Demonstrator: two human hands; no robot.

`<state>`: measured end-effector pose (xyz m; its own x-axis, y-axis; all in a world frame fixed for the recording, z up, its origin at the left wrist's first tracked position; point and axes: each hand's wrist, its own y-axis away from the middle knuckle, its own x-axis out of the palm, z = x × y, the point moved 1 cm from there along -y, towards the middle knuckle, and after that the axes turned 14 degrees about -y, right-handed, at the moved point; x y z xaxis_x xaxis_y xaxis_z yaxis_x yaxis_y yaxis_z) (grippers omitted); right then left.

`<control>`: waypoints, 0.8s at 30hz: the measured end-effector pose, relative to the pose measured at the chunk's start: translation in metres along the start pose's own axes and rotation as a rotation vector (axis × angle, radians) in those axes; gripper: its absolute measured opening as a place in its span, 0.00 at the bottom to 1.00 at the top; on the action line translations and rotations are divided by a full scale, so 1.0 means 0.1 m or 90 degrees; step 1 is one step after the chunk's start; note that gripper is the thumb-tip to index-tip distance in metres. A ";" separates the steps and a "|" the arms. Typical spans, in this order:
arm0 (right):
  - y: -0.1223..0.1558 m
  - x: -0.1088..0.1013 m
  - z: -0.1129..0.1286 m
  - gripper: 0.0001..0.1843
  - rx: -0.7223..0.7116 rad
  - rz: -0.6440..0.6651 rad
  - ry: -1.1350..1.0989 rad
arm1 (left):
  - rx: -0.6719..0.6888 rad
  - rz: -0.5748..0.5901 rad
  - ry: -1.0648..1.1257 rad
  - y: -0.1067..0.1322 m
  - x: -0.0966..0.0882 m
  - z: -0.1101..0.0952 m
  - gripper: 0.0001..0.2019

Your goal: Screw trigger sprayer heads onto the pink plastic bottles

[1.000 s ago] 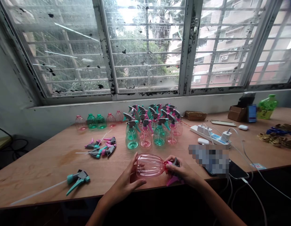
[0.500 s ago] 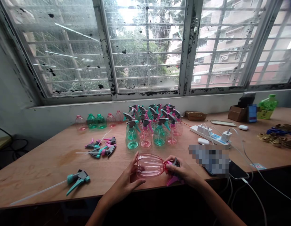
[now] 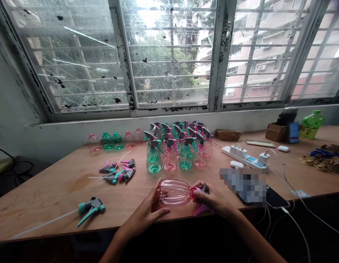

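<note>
A clear pink ribbed spray bottle (image 3: 175,192) lies on its side above the front edge of the wooden table (image 3: 60,190). My left hand (image 3: 147,212) cups the bottle's base and body with curled fingers. My right hand (image 3: 212,200) is closed around the pink and grey trigger head (image 3: 202,199) fitted at the bottle's neck. The pink trigger lever sticks out below my right hand.
A cluster of assembled green and pink spray bottles (image 3: 177,146) stands behind. Capless bottles (image 3: 114,140) line the back left. Loose trigger heads (image 3: 120,171) lie mid-left, and a teal one with a long tube (image 3: 90,208) near the front left. A power strip (image 3: 246,155), cables and a phone sit right.
</note>
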<state>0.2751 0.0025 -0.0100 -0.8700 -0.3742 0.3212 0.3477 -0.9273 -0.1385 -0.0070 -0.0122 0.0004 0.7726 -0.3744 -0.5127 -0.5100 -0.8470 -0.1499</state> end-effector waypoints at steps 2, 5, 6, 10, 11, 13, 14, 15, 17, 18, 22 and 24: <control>0.00 0.00 0.01 0.24 -0.003 0.003 -0.004 | 0.008 0.003 0.001 0.00 0.01 -0.04 0.48; 0.00 0.00 0.00 0.24 -0.003 0.008 -0.006 | 0.015 0.001 0.005 0.01 0.02 -0.10 0.48; 0.00 0.00 -0.01 0.24 -0.003 0.008 -0.007 | 0.018 -0.002 0.006 0.01 0.02 -0.11 0.48; 0.00 0.00 -0.02 0.23 -0.004 0.009 -0.006 | 0.006 -0.004 0.023 0.02 0.02 -0.11 0.50; 0.00 0.00 -0.02 0.23 -0.003 0.007 -0.008 | -0.003 -0.001 0.028 0.02 0.02 -0.10 0.50; 0.00 0.01 -0.01 0.24 -0.002 0.004 -0.011 | -0.015 0.007 0.034 0.02 0.02 -0.08 0.48; 0.00 0.01 0.00 0.24 -0.001 0.003 -0.012 | -0.017 0.010 0.034 0.02 0.01 -0.07 0.48; 0.00 0.01 0.00 0.24 0.000 0.002 -0.013 | -0.016 0.012 0.033 0.01 0.01 -0.06 0.48; 0.00 0.01 0.00 0.25 0.004 0.000 -0.010 | -0.016 0.016 0.022 0.01 0.01 -0.05 0.48; 0.00 0.01 0.00 0.25 0.005 0.000 -0.010 | -0.016 0.015 0.014 0.01 0.01 -0.05 0.49; -0.01 -0.01 -0.03 0.23 -0.001 0.013 -0.016 | -0.007 0.005 -0.010 0.02 0.00 -0.07 0.49; -0.02 -0.02 -0.04 0.22 -0.006 0.019 -0.020 | -0.001 0.007 -0.006 0.02 0.00 -0.08 0.50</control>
<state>0.2751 0.0051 -0.0144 -0.8479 -0.4022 0.3454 0.3703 -0.9155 -0.1572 -0.0045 -0.0168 0.0069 0.7630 -0.3805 -0.5225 -0.5182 -0.8433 -0.1426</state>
